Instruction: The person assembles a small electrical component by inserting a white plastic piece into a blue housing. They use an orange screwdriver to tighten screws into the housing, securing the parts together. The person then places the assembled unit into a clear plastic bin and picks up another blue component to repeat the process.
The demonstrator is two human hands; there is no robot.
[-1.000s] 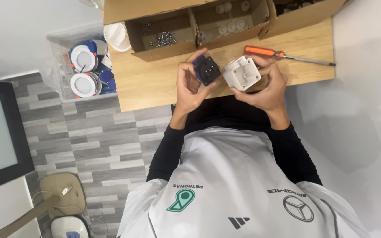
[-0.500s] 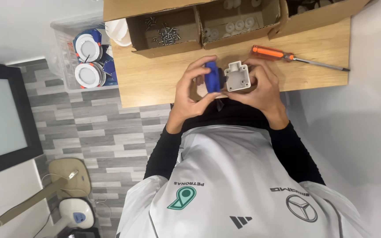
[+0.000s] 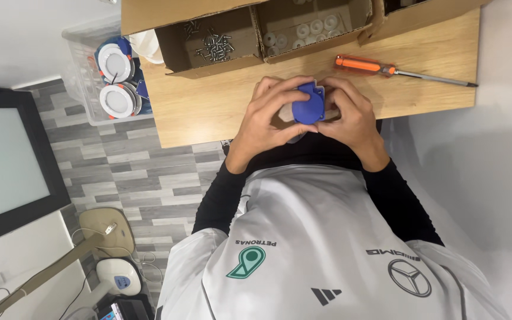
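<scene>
Above the wooden table [image 3: 208, 112], both my hands close around a small blue plug-socket part [image 3: 309, 104]. My left hand [image 3: 268, 118] grips it from the left, with the thumb under it. From the right, the fingers of my right hand [image 3: 351, 115] press on it. A white housing seen earlier is almost wholly hidden behind my fingers; only a pale edge shows beside the blue part.
An orange-handled screwdriver [image 3: 374, 66] lies on the table past my right hand. A cardboard box at the far edge has one compartment of screws [image 3: 214, 44] and one of white round pieces [image 3: 309, 29]. A clear bin of round white lamps [image 3: 114, 77] stands left of the table.
The blue part and the white housing were held apart, one in each hand. Now they are pressed together between both hands, and the blue face is turned toward me.
</scene>
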